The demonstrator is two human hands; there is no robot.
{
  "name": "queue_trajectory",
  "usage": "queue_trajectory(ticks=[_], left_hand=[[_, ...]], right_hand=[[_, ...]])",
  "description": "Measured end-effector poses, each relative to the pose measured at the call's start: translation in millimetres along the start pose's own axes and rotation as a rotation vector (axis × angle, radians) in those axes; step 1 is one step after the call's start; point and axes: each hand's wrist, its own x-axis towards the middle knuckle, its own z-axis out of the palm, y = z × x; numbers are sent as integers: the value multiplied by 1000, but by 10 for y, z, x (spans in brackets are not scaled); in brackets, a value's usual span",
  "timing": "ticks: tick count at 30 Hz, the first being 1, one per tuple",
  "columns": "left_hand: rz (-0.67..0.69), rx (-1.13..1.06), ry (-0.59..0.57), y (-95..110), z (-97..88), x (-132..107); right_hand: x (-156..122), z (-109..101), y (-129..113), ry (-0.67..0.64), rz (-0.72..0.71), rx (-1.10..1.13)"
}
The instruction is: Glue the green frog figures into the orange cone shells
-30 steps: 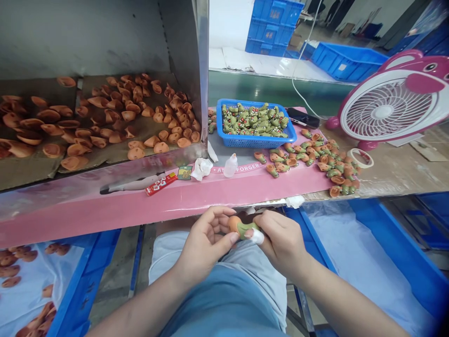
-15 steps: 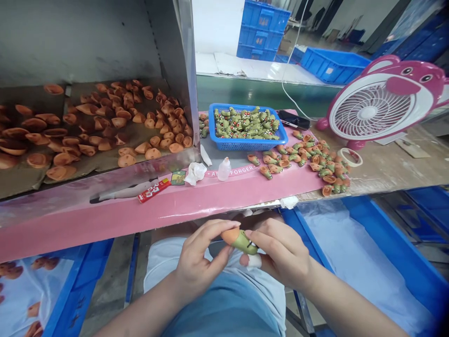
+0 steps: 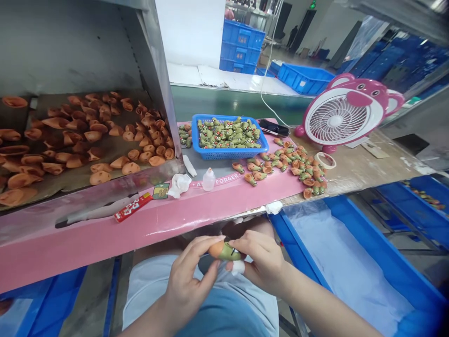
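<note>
Above my lap, both hands hold one small green-and-orange figurine (image 3: 227,252) lying on its side. My left hand (image 3: 187,274) is closed on its orange end, fingertips on top and thumb below. The green end, with a dark painted mark, is pinched by my right hand (image 3: 261,257). White wrapping (image 3: 238,267) covers a digit of the right hand. On the table, a blue basket (image 3: 229,153) holds many green pieces. Right of it lies a heap of similar green-and-orange figurines (image 3: 298,164).
A metal-walled bay (image 3: 147,51) at left holds many orange hollow pieces (image 3: 100,126). Along the table lie a small clear bottle (image 3: 209,180), crumpled tissue (image 3: 179,185), a red packet (image 3: 133,207), a phone (image 3: 273,127), a tape ring (image 3: 325,160) and a pink fan (image 3: 335,120). A lined blue crate (image 3: 305,243) stands at lower right.
My view has swung to the right, so the table things sit further left. Both hands still hold the figurine, which is now turned nearer to level.
</note>
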Motion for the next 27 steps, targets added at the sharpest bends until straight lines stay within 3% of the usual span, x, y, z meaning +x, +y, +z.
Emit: queue_trajectory(ticks=[3,6,9,13,18,23,27], left_hand=[[-5,34,-5,-73,24,12],[-23,72,-89,-160,52,83],[-69,155,-146,-222,91,143],[-153,187,-91,-258,155,100],[-76,193,-82,-242,165,28],[-28,228,-1,-197,20,37],[-37,325,79,-280,-262,-9]], right_hand=[[-27,12,24,-21,31,19],[-79,60,162,-62,116,-17],[-137,122,481,-85,260,-153],[-131,180,1026,-15,397,-330],[157,296,1407,90,454,-572],[476,398,1618,10,359,-675],[494,234,1889,-21,360,-758]])
